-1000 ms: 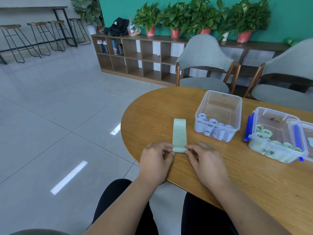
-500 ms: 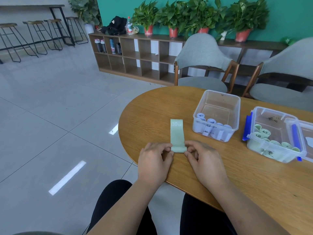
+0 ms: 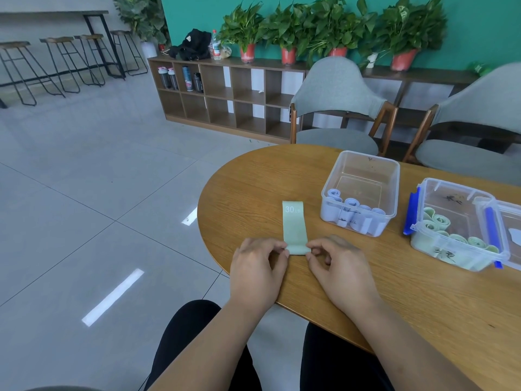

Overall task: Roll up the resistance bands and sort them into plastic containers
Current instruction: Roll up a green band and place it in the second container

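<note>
A pale green resistance band, flat and printed "30 LB" in white, lies on the oval wooden tabletop near its rounded left end. Its long axis runs from the near edge towards the far edge, almost straight away from the person. The printed end points at the far edge, and the near end is curled into a small roll.

The left hand and right hand reach in over the near edge, backs up. Each pinches one side of that roll between curled fingers and thumb, the left at its left side and the right at its right. Both forearms come up from the bottom of the view over dark-clad knees.

To the right of the band, apart from it, stands a clear lidless plastic container with pale blue rolled bands along its near wall. Further right is a clear plastic container with blue latches, holding green rolled bands. A third clear container, cut off by the right side of the view, sits against it.

Beyond the far edge stand two grey upholstered chairs with wooden frames. Behind them a low brown cubby shelf carries potted plants in red pots before a teal wall. Black-framed bar stools stand on the grey tiled floor.
</note>
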Demonstrator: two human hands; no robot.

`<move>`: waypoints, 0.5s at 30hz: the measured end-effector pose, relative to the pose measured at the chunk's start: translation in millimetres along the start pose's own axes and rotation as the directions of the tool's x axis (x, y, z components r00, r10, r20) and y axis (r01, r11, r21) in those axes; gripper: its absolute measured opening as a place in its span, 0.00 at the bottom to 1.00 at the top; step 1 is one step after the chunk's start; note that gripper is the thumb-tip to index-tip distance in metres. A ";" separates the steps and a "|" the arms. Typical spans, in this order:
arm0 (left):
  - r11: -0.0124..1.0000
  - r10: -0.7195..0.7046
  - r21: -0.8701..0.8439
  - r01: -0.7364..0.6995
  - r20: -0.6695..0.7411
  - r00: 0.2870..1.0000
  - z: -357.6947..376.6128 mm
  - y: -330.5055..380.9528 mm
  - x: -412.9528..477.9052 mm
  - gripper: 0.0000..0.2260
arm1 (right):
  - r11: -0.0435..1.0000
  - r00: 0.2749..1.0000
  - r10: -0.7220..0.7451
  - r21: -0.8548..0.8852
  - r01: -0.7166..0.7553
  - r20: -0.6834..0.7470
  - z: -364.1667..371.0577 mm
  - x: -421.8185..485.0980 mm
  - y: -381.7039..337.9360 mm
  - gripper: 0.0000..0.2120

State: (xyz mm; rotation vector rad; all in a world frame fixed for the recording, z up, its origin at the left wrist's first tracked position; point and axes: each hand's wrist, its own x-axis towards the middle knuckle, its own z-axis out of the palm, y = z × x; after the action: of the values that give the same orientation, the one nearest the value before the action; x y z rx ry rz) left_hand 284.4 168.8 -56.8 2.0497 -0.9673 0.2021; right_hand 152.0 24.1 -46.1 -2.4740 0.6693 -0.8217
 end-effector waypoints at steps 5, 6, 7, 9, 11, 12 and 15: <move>0.999 -0.028 -0.038 0.028 0.010 1.000 1.0 -1.5 0.6 0.11 | 1.000 1.000 0.014 0.009 -0.014 0.002 0.7 1.0 0.7 0.12; 0.998 -0.036 -0.048 0.036 0.010 0.999 0.4 -0.8 0.6 0.11 | 1.000 1.000 0.013 0.016 -0.013 -0.005 0.6 0.9 0.4 0.13; 0.997 -0.043 -0.057 0.043 0.009 0.999 -0.2 0.2 0.7 0.12 | 1.000 1.000 0.016 0.027 -0.015 -0.010 0.4 0.5 0.3 0.13; 0.996 -0.049 -0.073 0.050 0.003 0.999 -1.2 1.9 1.0 0.12 | 0.998 0.999 0.029 0.058 -0.028 -0.014 -0.5 0.4 -0.3 0.15; 0.996 -0.050 -0.076 0.049 -0.001 0.999 -1.5 2.4 0.9 0.11 | 0.996 0.999 0.036 0.078 -0.035 -0.013 -1.6 0.5 -0.6 0.14; 0.996 -0.048 -0.074 0.048 -0.002 0.999 -1.4 2.2 0.8 0.10 | 0.996 0.999 0.036 0.079 -0.035 -0.014 -1.7 0.6 -0.4 0.12; 0.997 -0.045 -0.062 0.044 -0.001 0.999 -0.4 0.0 0.5 0.07 | 0.998 0.999 0.028 0.055 -0.027 -0.018 -1.1 0.7 0.6 0.09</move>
State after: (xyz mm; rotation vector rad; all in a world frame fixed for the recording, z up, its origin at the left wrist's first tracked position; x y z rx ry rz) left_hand 284.8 168.8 -56.3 2.0121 -0.9148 0.1489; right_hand 151.6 22.9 -45.4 -2.4058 0.6763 -0.8427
